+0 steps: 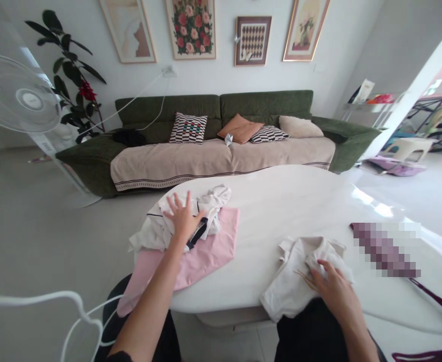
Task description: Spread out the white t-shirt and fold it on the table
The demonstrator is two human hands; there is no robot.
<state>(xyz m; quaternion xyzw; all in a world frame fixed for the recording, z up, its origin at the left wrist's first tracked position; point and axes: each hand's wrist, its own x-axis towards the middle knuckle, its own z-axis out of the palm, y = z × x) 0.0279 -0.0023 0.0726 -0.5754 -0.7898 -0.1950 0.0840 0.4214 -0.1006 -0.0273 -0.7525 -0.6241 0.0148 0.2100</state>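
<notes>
My left hand has its fingers spread over a crumpled heap of white clothes with dark trim. Whether the palm presses on the cloth or hovers just above it, I cannot tell. Under the heap, a pink cloth hangs off the table's near left edge. To the right, a small off-white shirt with a collar and tan cords lies partly over the near edge. My right hand has its bent fingers closed on the shirt's right side, below the collar.
The white table has a rounded outline. A purple item, partly pixelated, lies at right with a dark cord. A white cable loops at lower left. Beyond are a green sofa and a standing fan.
</notes>
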